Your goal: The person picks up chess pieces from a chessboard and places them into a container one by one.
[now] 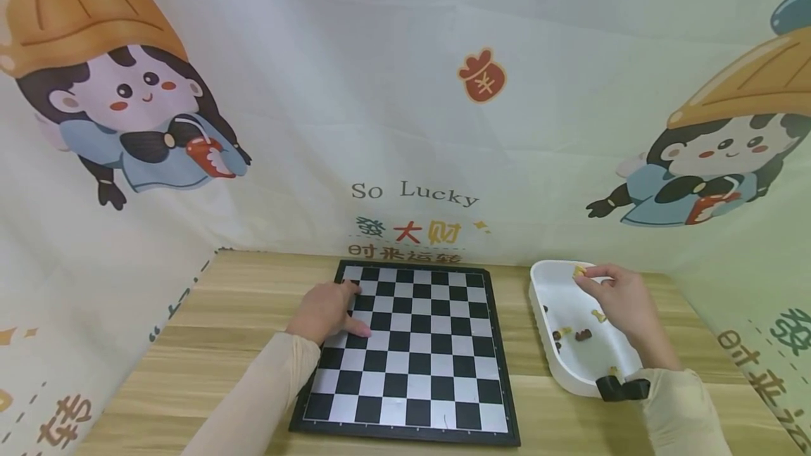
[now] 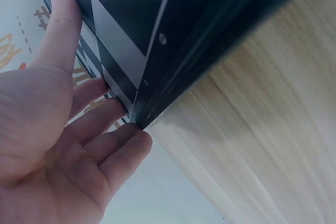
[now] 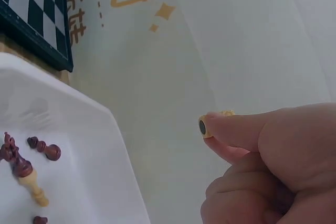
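Observation:
A black-and-white chessboard (image 1: 418,364) lies on the table, bare of pieces. My left hand (image 1: 324,309) rests at its upper left side, thumb over the squares and the other fingers (image 2: 126,153) loosely bent along the board's rim in the left wrist view. Above the far end of a white tray (image 1: 573,366), my right hand (image 1: 624,301) pinches a light yellow chess piece (image 3: 203,126) between thumb and forefinger. The dark round base of that piece faces outward; its top is mostly hidden by the fingers.
Several chess pieces lie in the tray, among them a dark brown one (image 1: 583,335) and a light one (image 1: 598,315). Wooden tabletop (image 1: 190,371) surrounds board and tray. A printed cloth (image 1: 405,90) hangs behind and at both sides.

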